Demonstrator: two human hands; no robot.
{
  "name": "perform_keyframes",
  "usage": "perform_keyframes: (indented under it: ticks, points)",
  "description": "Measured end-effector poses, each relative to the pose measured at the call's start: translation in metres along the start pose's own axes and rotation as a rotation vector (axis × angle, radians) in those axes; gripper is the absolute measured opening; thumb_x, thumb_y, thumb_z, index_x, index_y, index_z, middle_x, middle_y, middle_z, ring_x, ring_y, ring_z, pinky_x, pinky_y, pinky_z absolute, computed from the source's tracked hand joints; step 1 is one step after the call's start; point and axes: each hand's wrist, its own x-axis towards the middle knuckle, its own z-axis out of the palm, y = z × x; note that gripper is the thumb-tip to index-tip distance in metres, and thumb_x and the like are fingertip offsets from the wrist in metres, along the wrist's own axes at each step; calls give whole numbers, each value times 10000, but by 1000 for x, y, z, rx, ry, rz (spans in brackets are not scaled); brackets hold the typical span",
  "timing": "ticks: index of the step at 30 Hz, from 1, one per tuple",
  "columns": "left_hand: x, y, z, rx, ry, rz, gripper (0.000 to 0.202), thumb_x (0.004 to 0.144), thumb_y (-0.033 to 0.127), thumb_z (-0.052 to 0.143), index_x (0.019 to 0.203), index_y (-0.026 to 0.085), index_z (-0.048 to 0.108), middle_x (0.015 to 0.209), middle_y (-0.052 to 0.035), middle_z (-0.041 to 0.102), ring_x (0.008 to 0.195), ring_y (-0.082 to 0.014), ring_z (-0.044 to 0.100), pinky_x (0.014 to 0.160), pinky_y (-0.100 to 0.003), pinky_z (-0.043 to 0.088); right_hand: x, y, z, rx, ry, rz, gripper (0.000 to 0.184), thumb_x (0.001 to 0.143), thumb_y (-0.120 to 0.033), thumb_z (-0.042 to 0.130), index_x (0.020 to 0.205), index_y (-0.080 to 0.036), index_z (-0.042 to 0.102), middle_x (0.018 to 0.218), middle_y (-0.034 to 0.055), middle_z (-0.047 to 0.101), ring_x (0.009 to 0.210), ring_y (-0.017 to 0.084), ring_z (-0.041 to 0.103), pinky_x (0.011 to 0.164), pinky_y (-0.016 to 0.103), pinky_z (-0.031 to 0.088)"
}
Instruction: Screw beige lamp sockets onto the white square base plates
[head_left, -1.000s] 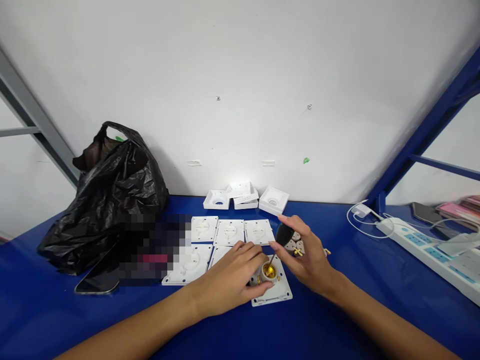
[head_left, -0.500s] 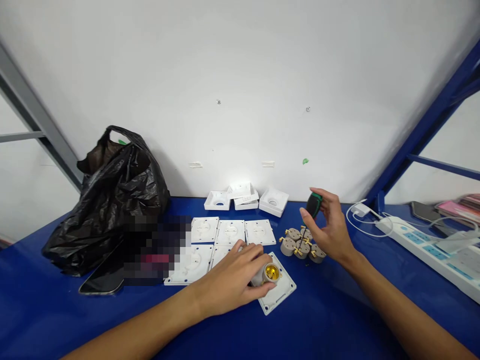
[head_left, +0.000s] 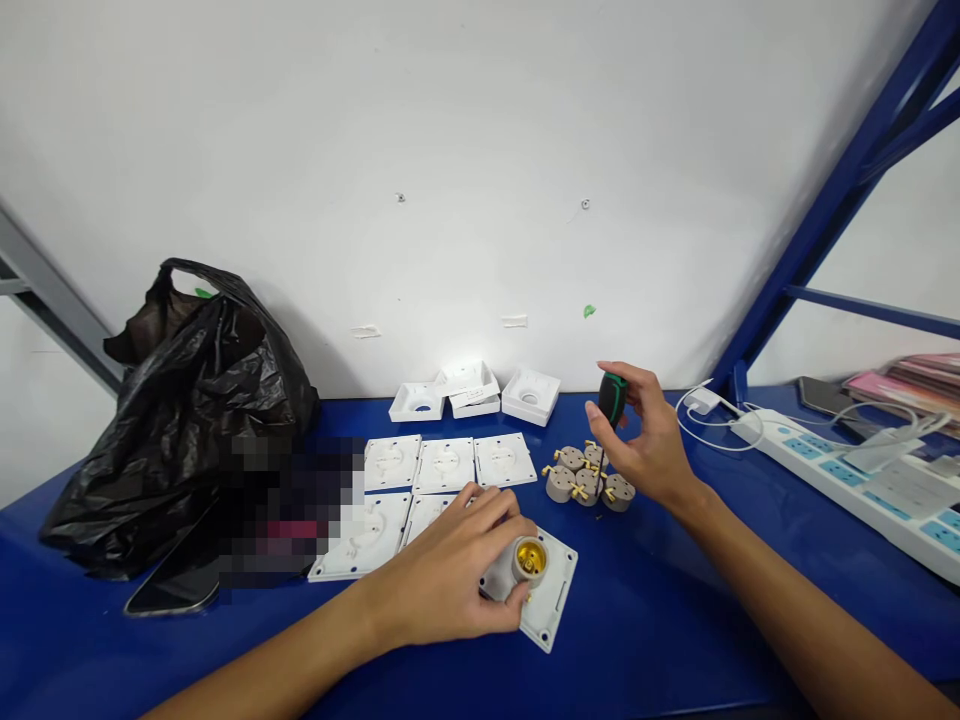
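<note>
My left hand (head_left: 480,565) is closed around a lamp socket (head_left: 531,558) with a brass-coloured inside, its opening facing up. The socket stands on a white square plate (head_left: 556,600) lying at an angle on the table. My right hand (head_left: 645,435) grips the green and black handle of a screwdriver (head_left: 613,398). Its thin shaft points down among several round beige lamp sockets (head_left: 587,482) with brass tabs; I cannot tell exactly what the tip touches. More white plates (head_left: 446,462) lie in two rows, the nearer row partly hidden by my left hand.
White square covers (head_left: 531,392) are piled by the wall. A black plastic bag (head_left: 217,390) and a phone (head_left: 176,575) lie on the left of the blue table (head_left: 652,620). A power strip (head_left: 832,465) with white cables runs along the right.
The camera view has shifted, moving the scene leftward. The white plate under the socket has turned slightly. The screwdriver is more upright, still in my right hand and pointing into the sockets.
</note>
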Motion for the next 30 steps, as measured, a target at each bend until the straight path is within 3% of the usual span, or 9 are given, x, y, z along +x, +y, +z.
perform_keyframes:
  ticks: [5, 12, 17, 22, 30]
  points:
    - [0, -2, 2, -48, 11, -4, 209, 985, 294, 745, 1142, 228, 624, 1102, -40, 644, 1027, -249, 613, 1028, -420, 444, 3, 0, -3, -13, 16, -23, 425, 951, -203, 673, 1357, -267, 567, 810, -29, 539, 591, 141, 474, 546, 323, 493]
    - [-1, -9, 9, -31, 35, 4, 297, 972, 394, 818, 1034, 219, 586, 1049, -25, 613, 962, -235, 573, 957, -399, 449, 9, 3, -6, -77, 42, -73, 398, 947, -186, 663, 1326, -265, 574, 801, -27, 555, 565, 136, 467, 524, 317, 507]
    - [-1, -7, 7, -15, 37, 6, 310, 972, 425, 822, 1059, 221, 605, 1074, -33, 627, 983, -245, 584, 940, -387, 461, 8, 3, -4, -44, 26, -31, 381, 939, -185, 664, 1301, -271, 583, 783, -33, 554, 568, 138, 479, 530, 317, 516]
    - [0, -2, 1, 2, 40, 10, 320, 978, 404, 795, 1208, 239, 646, 1137, -55, 640, 1038, -264, 604, 957, -392, 474, 3, 4, -1, -1, -30, 13, 396, 926, -191, 678, 1302, -271, 584, 772, -42, 532, 567, 138, 474, 545, 323, 510]
    - [1, -3, 1, -4, 41, 26, 255, 1023, 428, 764, 1081, 213, 639, 1075, -45, 648, 990, -246, 605, 944, -391, 466, 3, 4, -2, 3, -48, 16, 397, 931, -196, 675, 1310, -270, 581, 765, -46, 526, 565, 139, 478, 553, 322, 490]
